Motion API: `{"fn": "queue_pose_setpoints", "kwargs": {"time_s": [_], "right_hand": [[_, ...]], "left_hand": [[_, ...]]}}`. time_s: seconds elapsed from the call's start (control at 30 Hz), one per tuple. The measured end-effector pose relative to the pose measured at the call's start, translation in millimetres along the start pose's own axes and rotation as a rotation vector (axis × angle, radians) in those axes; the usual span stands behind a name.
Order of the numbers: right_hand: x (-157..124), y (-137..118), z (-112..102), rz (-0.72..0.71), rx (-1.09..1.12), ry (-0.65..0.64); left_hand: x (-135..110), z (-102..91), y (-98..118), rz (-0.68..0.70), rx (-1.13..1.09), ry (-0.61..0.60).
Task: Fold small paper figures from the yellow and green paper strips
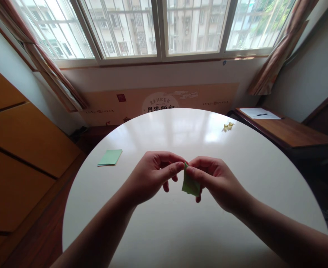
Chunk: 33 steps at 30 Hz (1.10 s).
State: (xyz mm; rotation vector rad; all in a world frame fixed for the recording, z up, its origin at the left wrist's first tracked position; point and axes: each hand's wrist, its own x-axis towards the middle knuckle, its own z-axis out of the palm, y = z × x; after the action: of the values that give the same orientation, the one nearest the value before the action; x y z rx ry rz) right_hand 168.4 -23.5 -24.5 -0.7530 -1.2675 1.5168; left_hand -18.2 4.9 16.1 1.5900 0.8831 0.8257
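A small folded piece of green paper [191, 185] is held up over the white round table [164, 230]. My left hand [155, 173] pinches its top corner between thumb and forefinger, the other fingers curled loosely below. From the other side, my right hand [215, 178] grips the same paper near the top, thumb in front and fingers behind. The paper hangs down from the fingertips, its lower edge slightly uneven. Its back side is hidden from me.
A stack of light green paper squares [110, 157] lies at the table's left. Small yellow folded paper pieces [228, 127] sit near the far right edge. Beyond, a wooden side table [300, 130] carries a white sheet [253, 113] and a pen [262, 114].
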Motion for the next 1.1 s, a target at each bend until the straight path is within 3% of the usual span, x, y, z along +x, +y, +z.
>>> {"fn": "queue_pose_setpoints", "kwargs": {"time_s": [0.23, 0.77, 1.1], "right_hand": [[0.2, 1.3, -1.7, 0.004, 0.018, -0.029], [-3.7, 0.9, 2.1, -0.248, -0.416, 0.112], [-3.8, 1.0, 5.2, -0.371, -0.708, 0.142]], "left_hand": [[1.2, -0.2, -0.1, 0.01, -0.014, -0.025], [-3.8, 3.7, 0.5, 0.023, 0.222, 0.061], [-8.6, 23.0, 1.7, 0.073, 0.464, 0.276]]}}
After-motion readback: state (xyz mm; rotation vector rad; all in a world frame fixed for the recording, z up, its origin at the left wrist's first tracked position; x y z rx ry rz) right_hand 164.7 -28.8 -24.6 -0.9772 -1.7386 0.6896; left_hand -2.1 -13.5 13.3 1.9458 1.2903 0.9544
